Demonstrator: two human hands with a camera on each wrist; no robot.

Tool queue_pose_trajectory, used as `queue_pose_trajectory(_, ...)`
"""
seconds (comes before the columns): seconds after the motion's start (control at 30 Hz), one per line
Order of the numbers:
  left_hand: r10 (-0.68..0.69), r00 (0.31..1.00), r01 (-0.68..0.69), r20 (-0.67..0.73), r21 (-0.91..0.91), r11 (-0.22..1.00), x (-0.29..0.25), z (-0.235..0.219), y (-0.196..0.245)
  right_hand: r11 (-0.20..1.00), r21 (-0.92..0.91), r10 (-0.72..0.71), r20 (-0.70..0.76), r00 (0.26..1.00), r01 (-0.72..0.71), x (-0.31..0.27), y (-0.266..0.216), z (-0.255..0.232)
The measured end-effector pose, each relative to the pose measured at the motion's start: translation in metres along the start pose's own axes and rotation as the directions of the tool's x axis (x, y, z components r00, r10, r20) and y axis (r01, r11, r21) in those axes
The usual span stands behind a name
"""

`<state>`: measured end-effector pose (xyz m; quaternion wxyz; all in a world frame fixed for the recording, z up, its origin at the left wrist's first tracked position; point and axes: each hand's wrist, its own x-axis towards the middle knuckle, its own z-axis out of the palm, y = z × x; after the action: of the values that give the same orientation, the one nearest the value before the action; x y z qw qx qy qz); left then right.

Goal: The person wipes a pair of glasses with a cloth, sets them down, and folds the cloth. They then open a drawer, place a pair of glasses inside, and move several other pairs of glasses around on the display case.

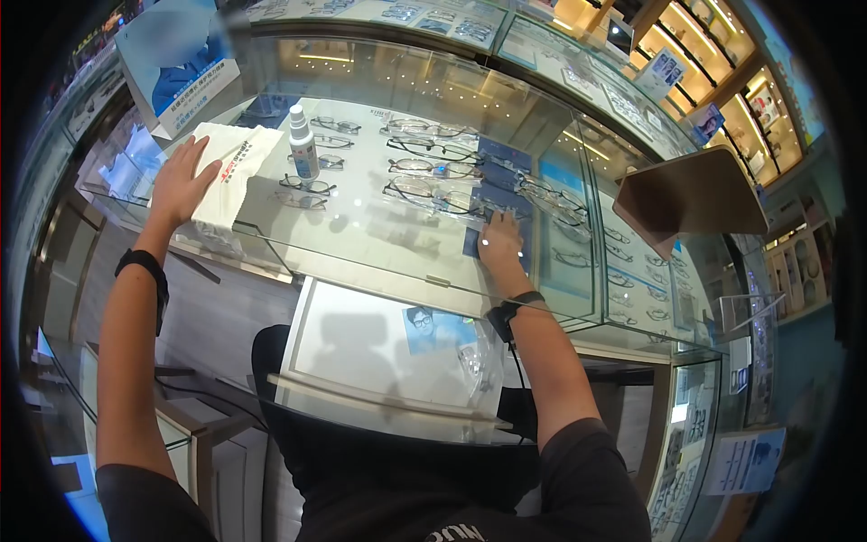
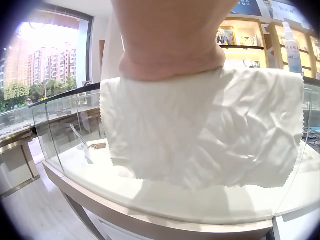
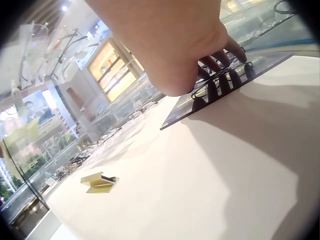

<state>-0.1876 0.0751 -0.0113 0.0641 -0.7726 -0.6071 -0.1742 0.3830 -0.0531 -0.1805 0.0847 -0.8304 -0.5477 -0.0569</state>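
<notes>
Apparently arranging glasses on blue board with right hand; unable to judge grip. Resting left hand on cloth, unclenched. Next, likely calls for squaring glasses, then letting go.

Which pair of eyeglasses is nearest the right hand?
The eyeglasses directly under the fingers of the right hand, on the dark blue panel; the other pairs lie farther from that hand.

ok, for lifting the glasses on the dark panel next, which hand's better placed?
Right hand, I'd say: its fingers are down at the glasses on the dark panel. The left hand rests farther off, on the white cloth.
</notes>
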Motion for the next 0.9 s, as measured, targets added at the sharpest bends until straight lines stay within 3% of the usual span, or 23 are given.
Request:
queue_pose_trajectory(0.1,-0.014,1.000,0.013,0.020,0.048,0.999,-0.001,0.002,-0.004,0.998,0.045,-0.034,-0.073,0.997,0.037,-0.004,-0.002,-0.005)
queue_pose_trajectory(0.17,-0.026,0.997,0.019,0.068,0.111,0.994,-0.003,-0.005,0.007,0.992,-0.096,-0.093,-0.088,0.992,0.085,-0.011,-0.016,-0.025)
queue_pose_trajectory(0.2,-0.034,0.996,0.024,0.085,0.124,0.992,-0.004,-0.008,0.009,0.989,-0.064,-0.142,-0.181,0.973,0.133,-0.010,-0.021,-0.020)
queue_pose_trajectory(0.23,-0.040,0.994,0.026,0.104,0.136,0.990,-0.004,-0.009,0.011,0.988,-0.043,-0.155,-0.178,0.972,0.150,-0.010,-0.025,-0.016)
queue_pose_trajectory(0.3,-0.044,0.994,0.034,0.095,0.101,0.994,-0.003,-0.003,0.005,0.964,0.072,-0.246,-0.112,0.963,0.255,-0.012,-0.035,-0.010)
queue_pose_trajectory(0.33,-0.050,0.994,0.040,0.099,0.099,0.994,-0.004,-0.005,0.005,0.912,-0.049,-0.410,-0.072,0.909,0.407,-0.026,-0.048,-0.023)
queue_pose_trajectory(0.37,-0.055,0.993,0.045,0.103,0.096,0.994,-0.004,-0.007,0.009,0.910,-0.041,-0.414,-0.078,0.907,0.412,-0.036,-0.065,-0.039)
queue_pose_trajectory(0.43,-0.061,0.993,0.050,0.105,0.100,0.994,-0.004,-0.008,0.011,0.872,-0.081,-0.479,0.056,0.876,0.482,-0.056,-0.097,-0.060)
queue_pose_trajectory(0.47,-0.063,0.992,0.053,0.112,0.096,0.994,-0.004,-0.009,0.011,0.827,-0.110,-0.562,-0.133,0.816,0.552,-0.067,-0.106,-0.061)
queue_pose_trajectory(0.5,-0.065,0.992,0.054,0.110,0.100,0.994,-0.004,-0.009,0.012,0.826,-0.107,-0.564,-0.135,0.815,0.553,-0.078,-0.113,-0.062)
queue_pose_trajectory(0.57,-0.076,0.990,0.059,0.123,0.135,0.989,-0.004,-0.008,0.012,0.748,0.024,-0.662,0.089,0.744,0.663,-0.100,-0.130,-0.088)
queue_pose_trajectory(0.6,-0.079,0.989,0.062,0.127,0.132,0.989,-0.003,-0.009,0.012,0.747,0.027,-0.664,0.088,0.743,0.664,-0.111,-0.133,-0.096)
queue_pose_trajectory(0.67,-0.086,0.988,0.067,0.130,0.139,0.988,-0.005,-0.010,0.013,0.602,0.141,-0.797,0.042,0.603,0.786,-0.129,-0.136,-0.111)
queue_pose_trajectory(0.7,-0.090,0.987,0.071,0.132,0.143,0.987,-0.005,-0.010,0.015,0.603,0.141,-0.796,0.040,0.604,0.785,-0.134,-0.137,-0.120)
queue_pose_trajectory(0.8,-0.073,0.989,0.059,0.130,0.107,0.993,-0.003,-0.009,0.011,0.327,0.336,-0.943,0.054,0.329,0.883,-0.140,-0.135,-0.153)
queue_pose_trajectory(0.83,-0.064,0.991,0.051,0.121,0.102,0.993,-0.002,-0.011,0.011,0.334,0.326,-0.940,0.051,0.337,0.884,-0.141,-0.133,-0.166)
queue_pose_trajectory(0.9,-0.075,0.987,0.063,0.145,0.082,0.995,-0.005,-0.013,0.014,0.257,0.510,-0.966,0.121,0.228,0.821,-0.148,-0.129,-0.191)
